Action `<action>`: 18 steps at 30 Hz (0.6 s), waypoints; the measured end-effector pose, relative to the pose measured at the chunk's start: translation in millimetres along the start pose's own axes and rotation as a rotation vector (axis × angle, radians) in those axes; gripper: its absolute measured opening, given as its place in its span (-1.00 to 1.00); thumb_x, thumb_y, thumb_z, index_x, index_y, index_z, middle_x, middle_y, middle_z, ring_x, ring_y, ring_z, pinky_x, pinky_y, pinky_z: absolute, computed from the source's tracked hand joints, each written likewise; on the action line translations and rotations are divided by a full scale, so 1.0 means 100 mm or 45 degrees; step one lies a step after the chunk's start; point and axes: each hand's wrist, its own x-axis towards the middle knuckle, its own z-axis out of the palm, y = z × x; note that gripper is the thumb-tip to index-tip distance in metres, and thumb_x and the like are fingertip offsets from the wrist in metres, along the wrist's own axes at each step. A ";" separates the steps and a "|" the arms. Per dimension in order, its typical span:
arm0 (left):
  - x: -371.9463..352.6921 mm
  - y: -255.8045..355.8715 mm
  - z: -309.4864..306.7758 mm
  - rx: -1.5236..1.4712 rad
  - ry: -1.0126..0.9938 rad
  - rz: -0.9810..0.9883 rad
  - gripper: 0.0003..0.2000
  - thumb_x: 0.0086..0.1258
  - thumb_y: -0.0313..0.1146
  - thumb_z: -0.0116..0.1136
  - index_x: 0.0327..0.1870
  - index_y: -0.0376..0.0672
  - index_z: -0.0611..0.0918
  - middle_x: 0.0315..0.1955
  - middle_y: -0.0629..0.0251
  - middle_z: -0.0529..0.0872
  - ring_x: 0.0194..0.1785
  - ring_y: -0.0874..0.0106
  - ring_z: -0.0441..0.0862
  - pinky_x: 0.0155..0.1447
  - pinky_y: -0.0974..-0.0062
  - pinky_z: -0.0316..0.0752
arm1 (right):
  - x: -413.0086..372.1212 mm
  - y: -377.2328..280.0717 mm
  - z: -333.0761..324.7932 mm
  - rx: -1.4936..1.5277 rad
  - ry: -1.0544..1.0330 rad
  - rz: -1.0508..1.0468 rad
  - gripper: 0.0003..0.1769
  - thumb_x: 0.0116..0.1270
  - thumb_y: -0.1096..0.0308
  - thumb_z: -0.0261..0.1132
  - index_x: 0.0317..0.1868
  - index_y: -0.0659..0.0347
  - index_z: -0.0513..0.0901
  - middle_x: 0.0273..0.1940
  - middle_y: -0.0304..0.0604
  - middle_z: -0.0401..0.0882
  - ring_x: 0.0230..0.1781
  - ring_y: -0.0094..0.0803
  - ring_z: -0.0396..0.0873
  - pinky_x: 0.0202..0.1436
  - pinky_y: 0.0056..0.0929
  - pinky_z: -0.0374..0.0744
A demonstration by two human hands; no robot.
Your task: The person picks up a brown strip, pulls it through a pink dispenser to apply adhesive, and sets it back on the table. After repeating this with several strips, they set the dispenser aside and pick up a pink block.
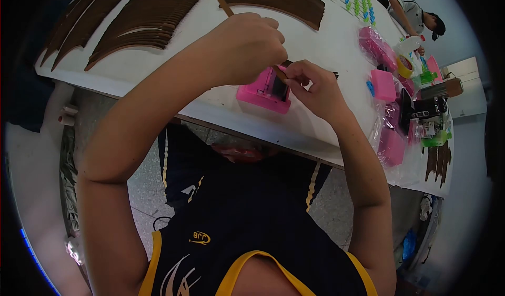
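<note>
A thin brown strip (223, 2) runs slantwise through my left hand (244, 48). The fingers of that hand are wrapped round it, and its far end sticks out beyond the knuckles. My right hand (318, 89) is closed in a pinch at the near end of the strip, with thumb and index finger pressed on it. Just below both hands sits a pink block (260, 98) with a dark slot or insert on top, partly hidden by my left hand. A small dark tip shows behind my right hand; I cannot make out what it belongs to.
Brown strips lie in fanned rows (152, 17) at the left, with another stack (279, 1) at the back. Green and blue pieces (357, 1) line the far edge. Pink packs (376, 46), yellow tape (404, 66) and bottles crowd the right. A person (413, 17) works at the far right.
</note>
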 end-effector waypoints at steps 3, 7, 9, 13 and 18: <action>-0.11 -0.02 0.14 -0.075 0.065 -0.014 -0.89 0.16 -0.55 0.44 -0.35 -0.08 0.85 -0.36 0.37 0.80 -0.09 0.32 0.74 0.00 0.31 0.70 | -0.02 -0.01 -0.02 -0.052 0.003 -0.021 -0.81 0.38 0.54 0.45 -0.02 0.22 0.75 -0.21 -0.15 0.79 -0.30 -0.34 0.72 -0.26 -0.40 0.69; -0.22 -0.02 0.36 -0.154 0.190 -0.012 -0.81 0.14 -0.58 0.41 -0.27 -0.06 0.87 -0.37 0.40 0.77 -0.11 0.34 0.72 -0.04 0.35 0.71 | -0.07 0.02 -0.02 -0.118 0.022 -0.069 -0.78 0.38 0.52 0.44 0.01 0.17 0.81 -0.14 -0.15 0.82 -0.19 -0.29 0.76 -0.26 -0.37 0.72; -0.26 0.00 0.44 -0.175 0.228 -0.017 -0.80 0.12 -0.58 0.40 -0.26 -0.06 0.87 -0.37 0.40 0.77 -0.11 0.34 0.72 -0.05 0.35 0.71 | -0.09 0.02 -0.04 -0.133 0.015 -0.071 -0.79 0.38 0.52 0.44 0.00 0.15 0.82 -0.12 -0.15 0.82 -0.17 -0.29 0.77 -0.26 -0.36 0.72; -0.29 0.05 0.54 -0.266 0.319 -0.050 -0.78 0.10 -0.58 0.39 -0.24 -0.07 0.86 -0.35 0.41 0.77 -0.12 0.34 0.71 -0.07 0.35 0.70 | -0.11 0.00 -0.11 -0.192 -0.028 -0.071 -0.79 0.38 0.53 0.43 -0.02 0.13 0.84 -0.11 -0.17 0.83 -0.14 -0.29 0.78 -0.25 -0.36 0.73; -0.26 0.12 0.62 -0.300 0.349 -0.039 -0.82 0.11 -0.55 0.40 -0.27 -0.08 0.83 -0.35 0.40 0.77 -0.14 0.34 0.71 -0.10 0.34 0.70 | -0.16 0.00 -0.17 -0.209 -0.031 -0.061 -0.79 0.37 0.54 0.42 -0.04 0.13 0.84 -0.13 -0.17 0.82 -0.16 -0.29 0.78 -0.25 -0.36 0.74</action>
